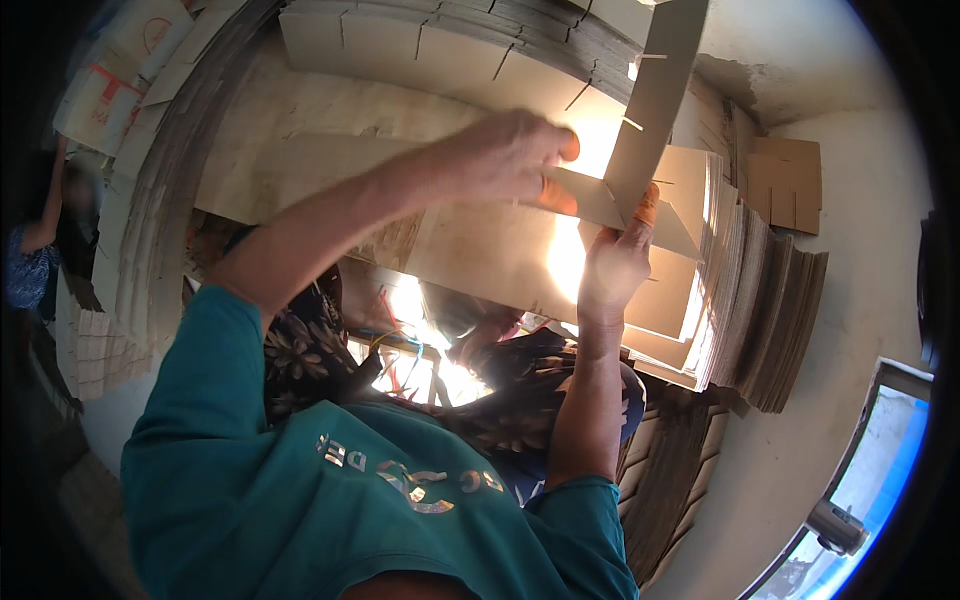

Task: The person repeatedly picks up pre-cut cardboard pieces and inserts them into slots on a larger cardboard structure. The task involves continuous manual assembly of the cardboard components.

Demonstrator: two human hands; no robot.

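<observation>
Over the table, my right hand (618, 268) grips the lower end of a long slotted cardboard strip (655, 100), which stands tilted up toward the far right. A shorter cardboard strip (592, 197) meets it near that end, at an angle. My left hand (515, 160), somewhat smeared by motion, reaches across from the left and holds the short strip's left end. Orange coverings or stain show on the fingertips of both hands. Where the two strips join is partly hidden by my right fingers.
A wooden tabletop (480, 255) lies beneath my hands. Stacks of slotted cardboard strips (440, 45) line its far side, and more cardboard sheets (765, 290) stand at the right. Bright light glares near the middle. Another person's arm (42, 215) shows at far left.
</observation>
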